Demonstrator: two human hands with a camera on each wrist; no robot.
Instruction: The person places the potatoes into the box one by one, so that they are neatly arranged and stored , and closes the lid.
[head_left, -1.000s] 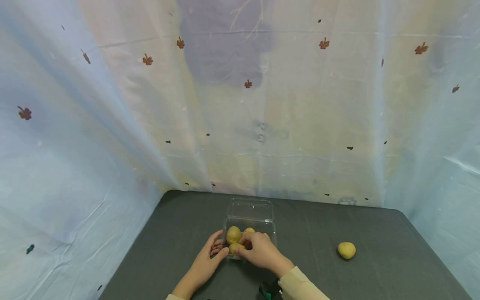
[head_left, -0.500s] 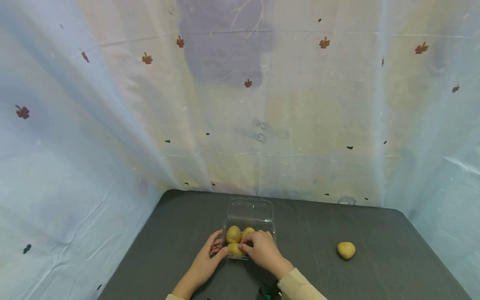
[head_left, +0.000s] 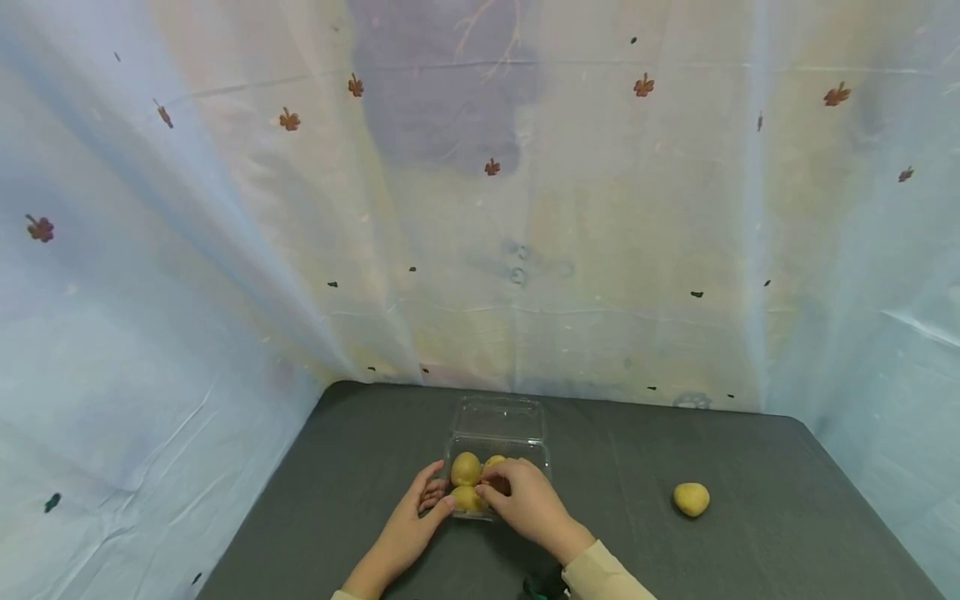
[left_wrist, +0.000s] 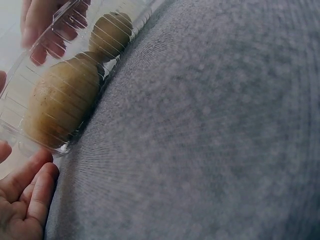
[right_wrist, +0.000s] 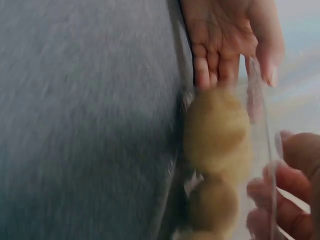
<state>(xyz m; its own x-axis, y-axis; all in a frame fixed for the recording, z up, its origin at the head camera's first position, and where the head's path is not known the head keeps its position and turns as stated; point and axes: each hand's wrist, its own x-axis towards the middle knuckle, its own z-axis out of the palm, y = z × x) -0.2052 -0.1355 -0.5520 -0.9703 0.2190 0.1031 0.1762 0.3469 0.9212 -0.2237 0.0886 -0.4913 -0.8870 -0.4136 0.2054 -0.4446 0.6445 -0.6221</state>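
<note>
A clear plastic clamshell box [head_left: 542, 454] stands on the dark table with its lid [head_left: 500, 418] folded back. Inside lie potatoes: one at the back left [head_left: 466, 469], one at the front [head_left: 468, 499], and another [head_left: 494, 460] partly behind the right hand. My left hand [head_left: 411, 521] rests by the box's left front corner, fingers along the side and thumb at the front. My right hand [head_left: 528, 504] reaches over the right front, loosely bent fingers inside the wall; nothing shows between them. In the left wrist view, the nearest potato [left_wrist: 65, 100] shows through the ribbed wall.
A single potato [head_left: 691, 499] lies on the table [head_left: 615, 533] to the right of the box. A patterned sheet [head_left: 600, 208] hangs behind the table and along its sides. Near the right cuff a dark item with green [head_left: 542, 587] shows at the bottom edge.
The front potato is more exposed than a second ago, as the right fingers have drawn off it slightly to the right. The left hand keeps its place at the box.
</note>
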